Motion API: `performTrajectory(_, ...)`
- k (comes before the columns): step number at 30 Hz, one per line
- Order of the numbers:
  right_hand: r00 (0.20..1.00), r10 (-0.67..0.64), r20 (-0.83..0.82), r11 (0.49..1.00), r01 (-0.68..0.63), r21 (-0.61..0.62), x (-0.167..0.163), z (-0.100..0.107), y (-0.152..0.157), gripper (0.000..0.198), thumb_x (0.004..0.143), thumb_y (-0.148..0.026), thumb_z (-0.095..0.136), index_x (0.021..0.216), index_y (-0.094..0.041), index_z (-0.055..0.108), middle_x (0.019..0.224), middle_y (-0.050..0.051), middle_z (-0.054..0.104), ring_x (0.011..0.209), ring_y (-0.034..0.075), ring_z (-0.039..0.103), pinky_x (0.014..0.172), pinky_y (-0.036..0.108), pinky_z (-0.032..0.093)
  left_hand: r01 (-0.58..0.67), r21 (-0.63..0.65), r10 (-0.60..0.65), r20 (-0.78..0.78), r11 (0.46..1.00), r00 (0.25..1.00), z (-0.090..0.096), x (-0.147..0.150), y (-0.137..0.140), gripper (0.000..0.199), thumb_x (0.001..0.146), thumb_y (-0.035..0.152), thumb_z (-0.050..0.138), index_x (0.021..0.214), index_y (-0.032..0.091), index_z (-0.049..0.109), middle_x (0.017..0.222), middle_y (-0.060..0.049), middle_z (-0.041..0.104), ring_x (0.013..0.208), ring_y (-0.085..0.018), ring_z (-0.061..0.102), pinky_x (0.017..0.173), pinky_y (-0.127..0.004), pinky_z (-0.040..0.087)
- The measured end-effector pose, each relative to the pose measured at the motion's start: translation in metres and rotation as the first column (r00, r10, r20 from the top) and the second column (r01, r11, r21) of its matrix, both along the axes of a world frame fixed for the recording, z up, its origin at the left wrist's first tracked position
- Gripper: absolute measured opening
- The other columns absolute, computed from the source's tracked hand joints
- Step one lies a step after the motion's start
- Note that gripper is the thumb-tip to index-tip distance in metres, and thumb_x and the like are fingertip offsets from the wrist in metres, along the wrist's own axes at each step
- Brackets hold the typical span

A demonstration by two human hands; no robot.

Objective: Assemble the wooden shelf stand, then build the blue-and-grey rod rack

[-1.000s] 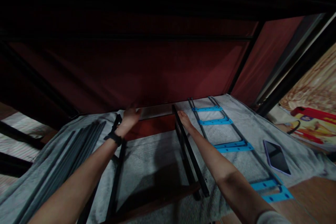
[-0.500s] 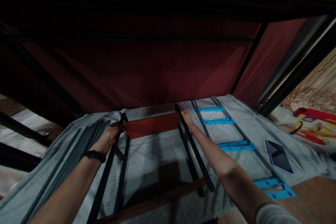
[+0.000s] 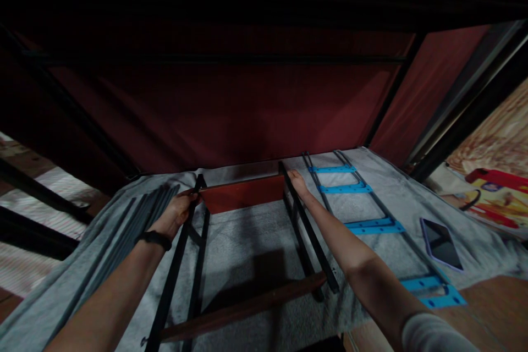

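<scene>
A black metal frame [image 3: 176, 272] stands on a grey cloth, its two sides joined by a reddish-brown board [image 3: 243, 193] at the far end and a darker wooden board [image 3: 247, 303] at the near end. My left hand [image 3: 180, 210], with a dark band on its wrist, grips the top of the left side beside the far board. On the opposite side, my right hand [image 3: 297, 180] is closed on the right bar near its far end; its fingertips are partly hidden. Bolt ends stick out at the frame's near corners.
Several grey tubes [image 3: 119, 247] lie left of the frame on the cloth [image 3: 371, 269]. To the right are thin rods with blue brackets [image 3: 375, 226] and a phone [image 3: 441, 243]. A red and yellow package [image 3: 501, 198] is farther right. Dark posts and a red panel [image 3: 247, 110] stand behind.
The view has shifted slightly, so the frame and both hands appear a little farther right. Both hands keep their hold at the far end.
</scene>
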State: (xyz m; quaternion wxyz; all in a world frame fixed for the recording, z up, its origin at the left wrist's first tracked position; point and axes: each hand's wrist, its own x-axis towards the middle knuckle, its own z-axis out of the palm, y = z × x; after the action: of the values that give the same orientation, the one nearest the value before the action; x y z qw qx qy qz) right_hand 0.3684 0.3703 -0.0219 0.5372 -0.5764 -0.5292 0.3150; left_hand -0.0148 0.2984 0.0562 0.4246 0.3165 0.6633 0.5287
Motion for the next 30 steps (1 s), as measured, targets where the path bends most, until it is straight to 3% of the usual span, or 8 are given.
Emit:
performTrajectory(5, 0.999, 0.033, -0.023, 0.999, -0.033, 0.004, -0.0011, 0.0016, 0.0013, 0.025, 0.087, -0.04, 0.046, 0.07, -0.023, 0.054, 0.075, 0.0, 0.061, 0.08, 0.019, 0.058, 0.084, 0.032, 0.047, -0.016, 0.027, 0.013, 0.109, 1.0, 0.994, -0.0037, 0.0015, 0.0009, 0.027, 0.075, -0.008, 0.052, 0.091, 0.01, 0.062, 0.082, -0.004, 0.066, 0.066, -0.009, 0.061, 0.059, -0.016, 0.051)
performTrajectory(10, 0.999, 0.004, -0.041, 1.0, -0.004, -0.007, -0.001, -0.0017, -0.0012, 0.028, 0.084, -0.048, 0.047, 0.071, -0.024, 0.049, 0.068, -0.002, 0.055, 0.072, 0.018, 0.054, 0.075, 0.031, 0.047, -0.028, 0.056, 0.02, 0.147, 0.998, 0.989, -0.0038, 0.0024, -0.0022, 0.029, 0.072, -0.008, 0.052, 0.092, 0.01, 0.063, 0.08, -0.005, 0.067, 0.064, -0.011, 0.063, 0.057, -0.018, 0.05)
performTrajectory(21, 0.997, 0.059, 0.046, 0.998, -0.058, -0.022, 0.0037, 0.0008, 0.0034, 0.022, 0.088, -0.036, 0.046, 0.072, -0.023, 0.054, 0.08, 0.001, 0.062, 0.084, 0.018, 0.058, 0.087, 0.03, 0.045, -0.021, 0.069, 0.014, 0.11, 0.997, 0.994, -0.0058, 0.0025, -0.0013, 0.027, 0.074, -0.008, 0.053, 0.091, 0.009, 0.063, 0.078, -0.004, 0.068, 0.062, -0.009, 0.062, 0.055, -0.016, 0.048)
performTrajectory(30, 0.982, 0.077, 0.174, 0.997, -0.071, -0.038, 0.0078, -0.001, 0.0061, 0.022, 0.091, -0.034, 0.041, 0.078, -0.023, 0.054, 0.083, 0.004, 0.065, 0.085, 0.019, 0.062, 0.084, 0.03, 0.048, -0.066, 0.059, 0.056, 0.147, 0.996, 0.987, -0.0023, 0.005, -0.0028, 0.03, 0.073, -0.009, 0.052, 0.093, 0.011, 0.061, 0.075, -0.003, 0.065, 0.059, -0.01, 0.063, 0.054, -0.018, 0.05)
